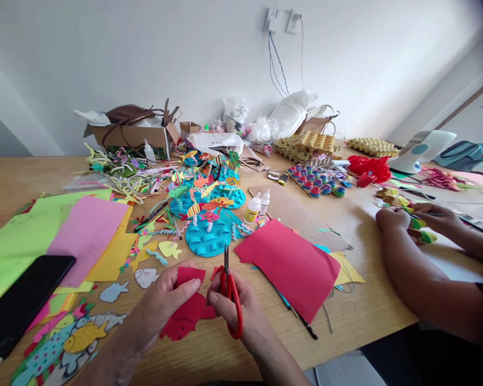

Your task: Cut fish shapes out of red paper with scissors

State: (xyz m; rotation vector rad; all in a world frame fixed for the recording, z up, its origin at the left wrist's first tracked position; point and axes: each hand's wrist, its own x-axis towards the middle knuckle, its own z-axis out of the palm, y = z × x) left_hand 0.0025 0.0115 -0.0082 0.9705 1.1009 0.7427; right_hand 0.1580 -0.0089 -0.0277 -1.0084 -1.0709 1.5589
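Observation:
My left hand (pixel 175 297) pinches a red paper piece (pixel 185 317) with drawn lines and a jagged lower edge. Red-handled scissors (pixel 233 305) are in my right hand (pixel 237 303), their dark blades pointing up and away, close to the paper's right side. Small red paper bits lie between the two hands. To the right of the scissors is a large red sheet (pixel 292 265) on the table. Blue round pieces (pixel 208 236) with colourful paper fish stand just beyond my hands.
Glue bottles (pixel 253 209) stand mid-table. Coloured sheets (pixel 86 230), a black phone (pixel 26 300) and paper fish (pixel 84 336) lie left. Another person's hands (pixel 394 219) work with painted carton pieces (pixel 422 236) at right. A cardboard box (pixel 134 136) sits behind.

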